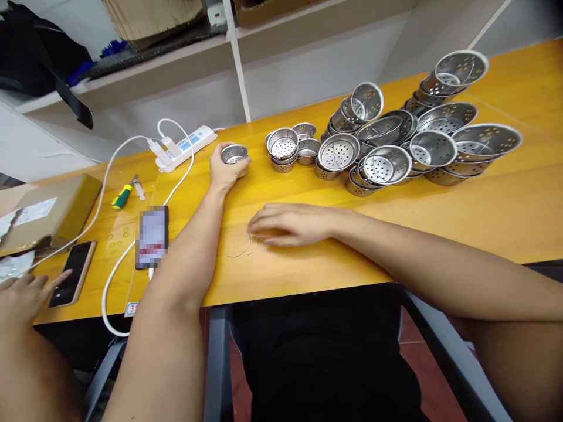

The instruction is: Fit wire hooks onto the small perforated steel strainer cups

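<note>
My left hand (223, 171) is wrapped round a small metal cup (234, 154), at the back of the table near the power strip. The cup stands with its opening up. Nearer the table's front edge, my right hand (292, 225) has its fingers bent together over a thin bent wire (240, 254), which sticks out below the fingertips. Just right of my left hand is a small group of perforated metal cups (283, 143), some stacked. Farther right, many larger perforated steel baskets (382, 166) are nested in leaning stacks.
A white power strip (187, 149) with cables lies at the back left. Near it are a green and yellow screwdriver (122, 196), a syringe (139, 189) and a phone (152, 237). Another person's hand (26, 296) touches a second phone (74, 275) beside a cardboard box (48, 214).
</note>
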A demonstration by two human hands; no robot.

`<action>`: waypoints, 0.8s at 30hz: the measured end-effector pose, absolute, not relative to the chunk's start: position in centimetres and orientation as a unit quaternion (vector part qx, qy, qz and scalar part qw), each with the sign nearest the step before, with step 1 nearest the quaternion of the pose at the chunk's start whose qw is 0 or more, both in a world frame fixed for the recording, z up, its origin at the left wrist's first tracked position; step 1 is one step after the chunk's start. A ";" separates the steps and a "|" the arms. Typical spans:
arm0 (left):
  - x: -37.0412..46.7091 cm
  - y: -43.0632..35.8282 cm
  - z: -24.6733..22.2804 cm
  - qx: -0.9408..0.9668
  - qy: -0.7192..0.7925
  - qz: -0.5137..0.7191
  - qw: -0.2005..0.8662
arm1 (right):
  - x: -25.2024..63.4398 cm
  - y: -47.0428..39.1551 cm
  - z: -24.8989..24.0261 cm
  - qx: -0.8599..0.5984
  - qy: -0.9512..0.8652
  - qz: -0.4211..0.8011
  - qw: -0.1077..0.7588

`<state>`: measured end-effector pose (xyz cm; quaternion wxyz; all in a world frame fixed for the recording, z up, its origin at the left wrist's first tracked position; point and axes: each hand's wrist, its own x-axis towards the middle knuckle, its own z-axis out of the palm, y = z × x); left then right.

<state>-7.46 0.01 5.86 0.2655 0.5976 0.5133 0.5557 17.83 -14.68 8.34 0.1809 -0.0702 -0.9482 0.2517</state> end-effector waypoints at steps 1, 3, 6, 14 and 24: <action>-7.4 0.0 5.8 0.593 0.509 0.563 0.267 | 17.3 -15.2 8.2 -0.054 -0.955 0.244 0.162; -7.4 0.0 5.8 0.582 0.518 0.572 0.259 | 16.4 -15.9 8.2 -0.052 -0.968 0.204 0.133; -7.2 -0.1 6.2 0.569 0.548 0.566 0.234 | 15.9 -16.4 8.9 -0.099 -0.979 0.155 0.088; -6.2 -0.6 6.9 0.562 0.534 0.577 0.257 | 17.1 -16.8 12.4 -0.264 -0.950 0.159 -0.053; -7.1 -0.2 5.4 0.608 0.509 0.575 0.202 | 18.7 -15.7 12.1 -0.319 -0.935 0.139 -0.067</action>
